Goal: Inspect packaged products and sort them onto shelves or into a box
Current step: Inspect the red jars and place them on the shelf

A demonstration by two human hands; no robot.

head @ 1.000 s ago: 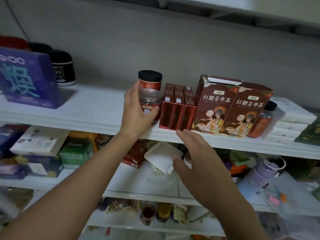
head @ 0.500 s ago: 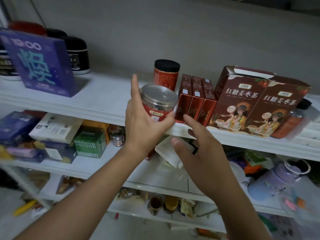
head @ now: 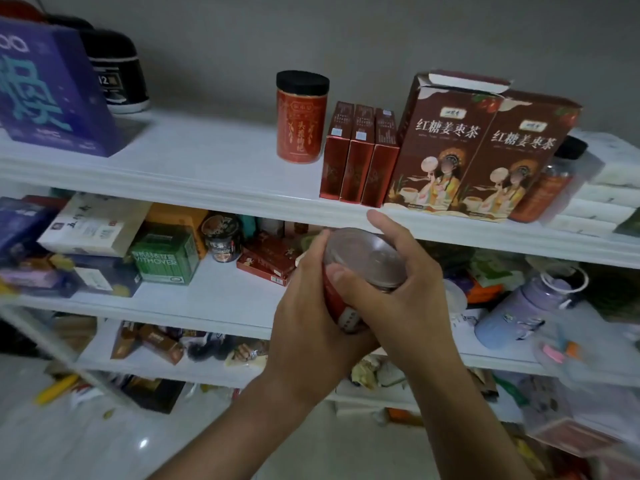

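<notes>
Jar (head: 346, 315) wrapped by L grip (head: 308, 317) at body, R grip (head: 408, 292) at lid (head: 372, 258).

**Print you can read on the shelves**
You can read 红糖姜枣茶 in white on the left tea box (head: 446, 140) and again on the right tea box (head: 523, 147), VITHOVER on the green box (head: 162, 254) one shelf down, and 12 on the black container (head: 117, 77). The gold characters on the black-lidded red jar (head: 301, 123) and the label on the clear-lidded jar (head: 363, 258) you hold are too blurred to read.
</notes>
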